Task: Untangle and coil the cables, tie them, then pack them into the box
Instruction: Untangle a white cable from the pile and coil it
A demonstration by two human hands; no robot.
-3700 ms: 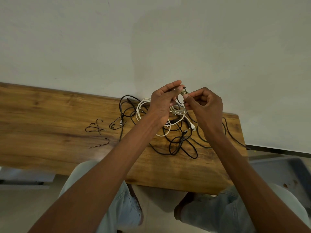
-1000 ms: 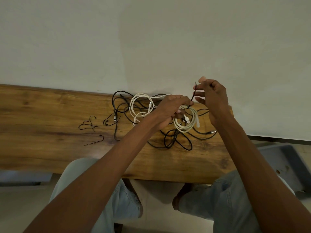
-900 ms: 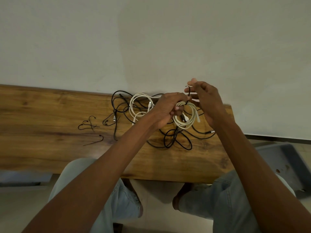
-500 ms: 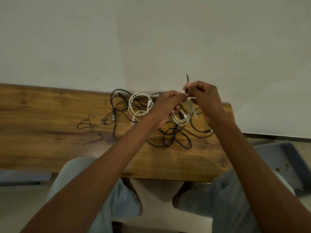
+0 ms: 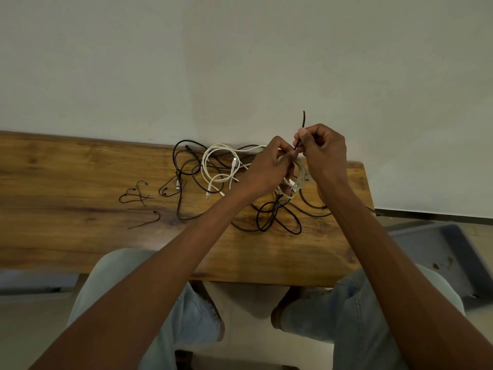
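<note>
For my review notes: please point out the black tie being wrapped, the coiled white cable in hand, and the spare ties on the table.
black tie (image 5: 303, 119), head view, free upper end
coiled white cable (image 5: 299, 180), head view, right side of coil
spare ties (image 5: 136, 194), head view, crossed pair

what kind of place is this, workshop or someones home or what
Hard to say; probably a plain indoor room with a makeshift work spot. A bare wooden table stands against an unadorned pale wall, with only tangled cables and loose black ties on it. No tools or furnishings settle workshop or home.
</note>
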